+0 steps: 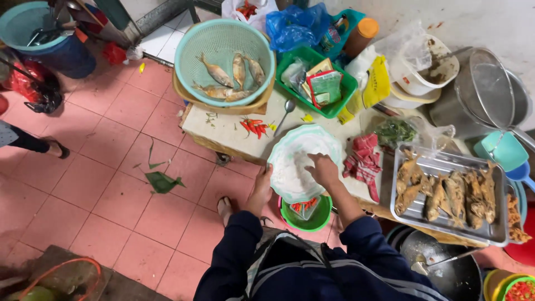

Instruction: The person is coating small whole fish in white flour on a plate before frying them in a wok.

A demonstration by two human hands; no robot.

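Pale green-rimmed plate [304, 161] overhanging the bench [223, 131] edge at 6 o'clock, long axis running 12 to 6, tipped toward the wearer. Left hand [261, 187] closed on its rim at 8 o'clock; right hand [323, 170] pressing fingers down inside, grip holding nothing visible. Green bowl [306, 214] just below. Red cloth [363, 161] at 3 o'clock, chillies [254, 127] at 11; open pink floor [111, 167] leftward.

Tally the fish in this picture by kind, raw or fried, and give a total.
Raw fish in the teal colander: 5
Fried fish on the metal tray: about 7; they overlap
Total: about 12
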